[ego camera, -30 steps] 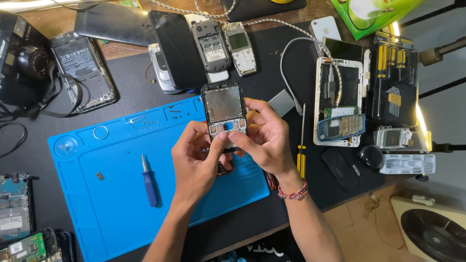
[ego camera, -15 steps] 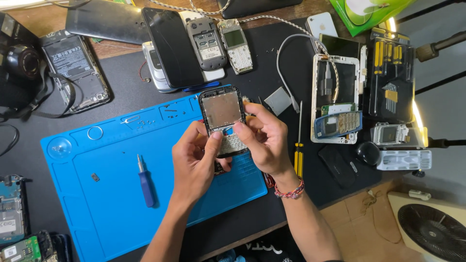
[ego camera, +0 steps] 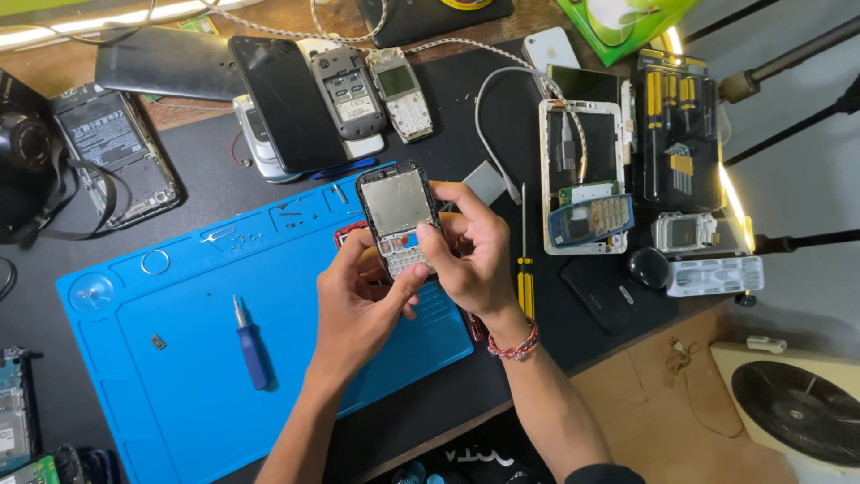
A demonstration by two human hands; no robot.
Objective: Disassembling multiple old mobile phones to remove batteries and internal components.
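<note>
Opened keypad phone (ego camera: 398, 220) held upright above the blue mat's (ego camera: 179, 376) far right corner. Left hand (ego camera: 358, 305) closed around its lower end, thumb on the keys; right hand (ego camera: 475, 255) gripping its right side. Blue screwdriver (ego camera: 251, 345) mid-mat, yellow screwdriver (ego camera: 525, 269) just off its right edge.

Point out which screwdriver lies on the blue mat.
The blue-handled screwdriver, alone on the blue mat left of both hands. The yellow-handled screwdriver lies on the black surface instead.
</note>
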